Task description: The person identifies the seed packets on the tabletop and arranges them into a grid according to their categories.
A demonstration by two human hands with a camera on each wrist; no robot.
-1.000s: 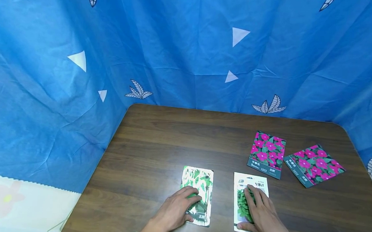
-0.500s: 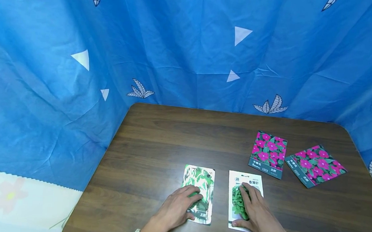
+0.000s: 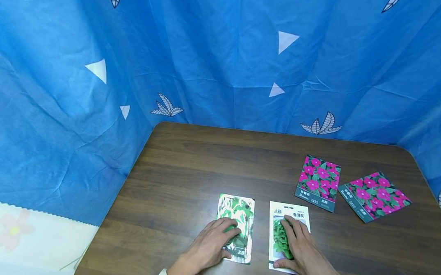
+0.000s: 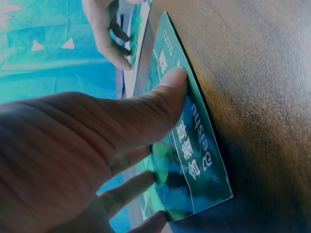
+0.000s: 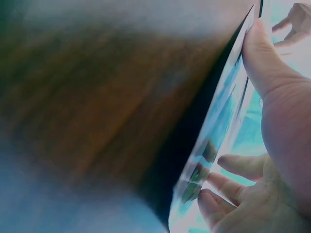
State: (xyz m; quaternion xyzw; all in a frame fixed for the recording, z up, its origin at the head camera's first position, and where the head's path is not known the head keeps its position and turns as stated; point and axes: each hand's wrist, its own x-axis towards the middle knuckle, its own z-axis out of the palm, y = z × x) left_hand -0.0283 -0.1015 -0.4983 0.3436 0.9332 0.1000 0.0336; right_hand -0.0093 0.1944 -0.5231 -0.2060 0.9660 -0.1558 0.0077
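Side by side near the table's front lie two seed packets. My left hand (image 3: 210, 243) rests its fingertips and thumb on the shiny green-and-silver seed packet (image 3: 246, 227), flat on the wood. In the left wrist view the thumb lies on that packet's dark green lower band (image 4: 214, 167), and the other fingertips touch its leafy picture. A white seed packet (image 3: 274, 209) with a green-leaf picture lies to the right, a narrow gap away. On it my right hand (image 3: 304, 252) presses with spread fingers, thumb near the lower left corner. The hand covers much of its right side.
Farther back on the right lie two pink-flower seed packets, one nearly upright (image 3: 319, 178) and one turned slantwise (image 3: 375, 195). Blue patterned cloth (image 3: 216, 63) hangs behind and beside the brown wooden table (image 3: 189, 165).
My right hand has slid the white packet left, closer to the green-and-silver one, and it lies straighter. My left hand has stayed on its packet. The head view has shifted slightly.
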